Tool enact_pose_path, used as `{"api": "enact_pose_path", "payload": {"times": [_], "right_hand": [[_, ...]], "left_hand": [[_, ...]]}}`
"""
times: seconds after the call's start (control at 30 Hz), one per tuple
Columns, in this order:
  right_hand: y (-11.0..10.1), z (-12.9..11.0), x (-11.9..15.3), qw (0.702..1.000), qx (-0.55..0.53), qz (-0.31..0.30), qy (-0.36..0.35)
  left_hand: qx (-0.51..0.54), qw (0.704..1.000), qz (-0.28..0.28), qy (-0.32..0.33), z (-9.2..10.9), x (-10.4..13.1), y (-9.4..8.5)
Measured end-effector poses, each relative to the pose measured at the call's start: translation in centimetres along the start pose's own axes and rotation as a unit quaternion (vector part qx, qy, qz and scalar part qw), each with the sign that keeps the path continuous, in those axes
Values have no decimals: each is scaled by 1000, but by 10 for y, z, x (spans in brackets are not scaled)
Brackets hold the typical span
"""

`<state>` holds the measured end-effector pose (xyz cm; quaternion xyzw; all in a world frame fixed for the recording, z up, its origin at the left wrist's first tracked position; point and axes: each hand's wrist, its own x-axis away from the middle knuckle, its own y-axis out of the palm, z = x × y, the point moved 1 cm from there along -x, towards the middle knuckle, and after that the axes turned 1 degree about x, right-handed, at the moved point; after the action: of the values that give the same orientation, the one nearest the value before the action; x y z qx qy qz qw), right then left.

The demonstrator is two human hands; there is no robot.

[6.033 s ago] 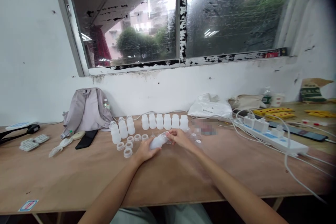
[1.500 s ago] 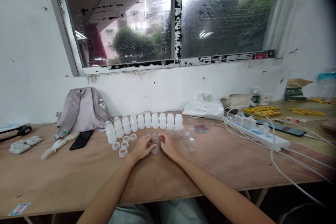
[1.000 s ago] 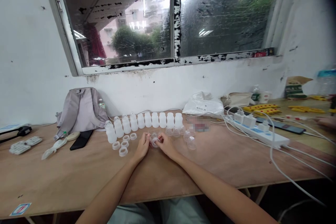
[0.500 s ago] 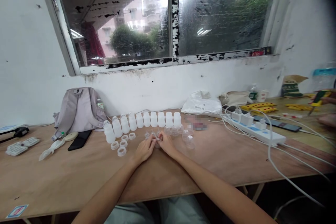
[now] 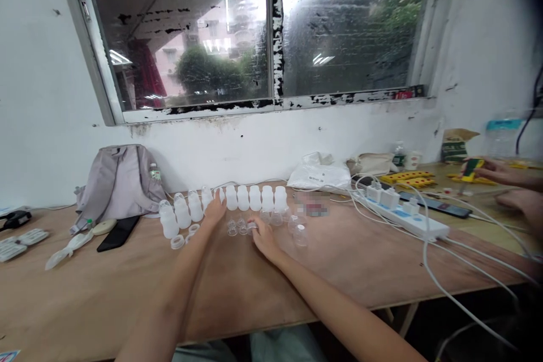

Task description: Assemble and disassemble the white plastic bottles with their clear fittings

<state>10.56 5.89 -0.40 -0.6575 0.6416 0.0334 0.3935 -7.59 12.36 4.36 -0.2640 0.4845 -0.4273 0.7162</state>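
A row of frosted white baby bottles [image 5: 254,198] stands along the back of the table, the leftmost ones topped with clear domed caps. At the row's middle-left, my left hand [image 5: 216,209] has its fingers closed around a bottle [image 5: 218,197], partly hiding it. Lower and to the right, my right hand [image 5: 265,237] pinches a clear bottle nipple [image 5: 251,227] close to the tabletop. Beside it stand two more clear nipples [image 5: 232,228]. White collar rings [image 5: 177,242] lie by my left forearm, which covers some. Clear domed caps [image 5: 300,235] sit to the right.
A backpack [image 5: 121,186], a black phone [image 5: 117,234] and a plastic pouch [image 5: 70,250] are at left. White bag [image 5: 318,172] lies behind; a power strip [image 5: 401,212] with trailing cables is at right. Another person's hand [image 5: 494,171] holds a yellow-green screwdriver [image 5: 473,169].
My left hand has left my right hand and moved up and left to a bottle in the row. My right hand stays low with the nipple. The view has shifted slightly.
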Motion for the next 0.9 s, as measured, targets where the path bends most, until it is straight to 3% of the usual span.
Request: {"api": "enact_pose_path", "payload": {"times": [0.17,0.3,0.37,0.43,0.53,0.6,0.7,0.9], "right_hand": [[-3,-6,1,999,-18,29,41],[-2,-8,-2,988,-135,3,77],[0,-6,-4,972,-211,-3,107],[2,-2,-7,956,-259,8,136],[1,1,-9,952,-265,29,150],[-3,0,-8,955,-256,42,143],[-9,-5,-6,952,-271,57,130],[-17,-18,-6,939,-327,40,100]], "left_hand": [[1,998,53,16,7,4,-12],[67,977,173,108,16,38,-32],[121,962,194,151,20,60,-37],[144,964,146,170,23,78,-37],[187,962,20,200,30,94,-28],[237,953,-45,182,33,98,-20],[269,949,-102,125,35,100,-13],[276,941,-158,117,36,101,-17]]}}
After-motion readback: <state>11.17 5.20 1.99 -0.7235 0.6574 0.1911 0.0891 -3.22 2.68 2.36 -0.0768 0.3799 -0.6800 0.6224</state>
